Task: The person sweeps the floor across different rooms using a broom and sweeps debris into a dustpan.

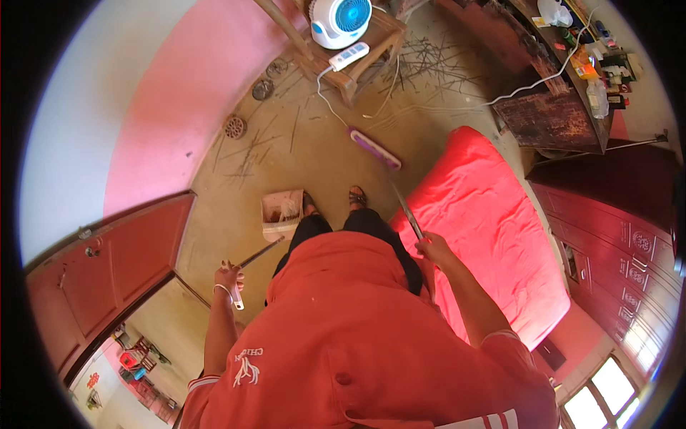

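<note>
My left hand (229, 279) is closed around the handle of a pink long-handled dustpan (282, 208), whose pan rests on the floor beside my foot with dark debris in it. In my right hand (433, 248) is the metal pole of a purple and white broom (375, 148). The broom's head lies on the floor ahead of my feet, close to a white cable. Loose thin dark sticks (249, 155) are scattered on the floor at the left, and a denser scatter of sticks (429, 61) lies beyond the wooden stool.
A wooden stool (375, 40) holds a white and blue fan (341, 21) and a power strip (349, 56). A red-covered bed (482, 225) is at the right. Round dark objects (236, 127) sit by the pink wall. A cable (528, 88) crosses to a cluttered cabinet (557, 118). A door (118, 268) stands left.
</note>
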### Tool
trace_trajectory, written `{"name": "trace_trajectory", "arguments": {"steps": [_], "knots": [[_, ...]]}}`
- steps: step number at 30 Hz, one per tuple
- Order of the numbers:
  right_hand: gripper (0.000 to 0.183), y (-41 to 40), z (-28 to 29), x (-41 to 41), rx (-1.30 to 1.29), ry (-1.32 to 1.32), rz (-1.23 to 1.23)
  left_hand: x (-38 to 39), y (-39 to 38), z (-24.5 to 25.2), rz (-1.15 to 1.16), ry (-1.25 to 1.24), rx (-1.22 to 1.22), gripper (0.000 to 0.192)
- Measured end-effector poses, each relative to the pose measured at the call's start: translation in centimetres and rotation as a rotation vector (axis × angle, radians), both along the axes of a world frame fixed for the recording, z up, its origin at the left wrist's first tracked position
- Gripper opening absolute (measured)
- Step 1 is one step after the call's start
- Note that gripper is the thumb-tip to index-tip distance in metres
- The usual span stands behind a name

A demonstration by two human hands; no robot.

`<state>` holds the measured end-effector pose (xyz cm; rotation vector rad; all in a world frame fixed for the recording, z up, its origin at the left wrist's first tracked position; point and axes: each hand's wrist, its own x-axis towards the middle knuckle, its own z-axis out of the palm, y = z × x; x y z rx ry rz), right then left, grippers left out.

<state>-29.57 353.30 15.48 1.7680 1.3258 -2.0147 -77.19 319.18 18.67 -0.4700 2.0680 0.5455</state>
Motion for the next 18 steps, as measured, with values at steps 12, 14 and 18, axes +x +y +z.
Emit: {"name": "trace_trajectory", "arguments": {"steps": [12,14,18], "knots": [[0.012,1.4,-5.5,-5.5,-0.051,-0.021,0.255,5.7,-2.2,-1.4,0.038,-0.073,-0.036,0.021],[0.012,2.1,-3.2,-5.6,-0.084,0.072,0.23,6.2,-2.5,-0.9,0.066,-0.072,-0.037,0.021],[0.012,3.9,2.3,-6.3,-0.285,0.066,0.196,6.1,-2.3,0.6,0.102,-0.086,-0.009,0.019]]}}
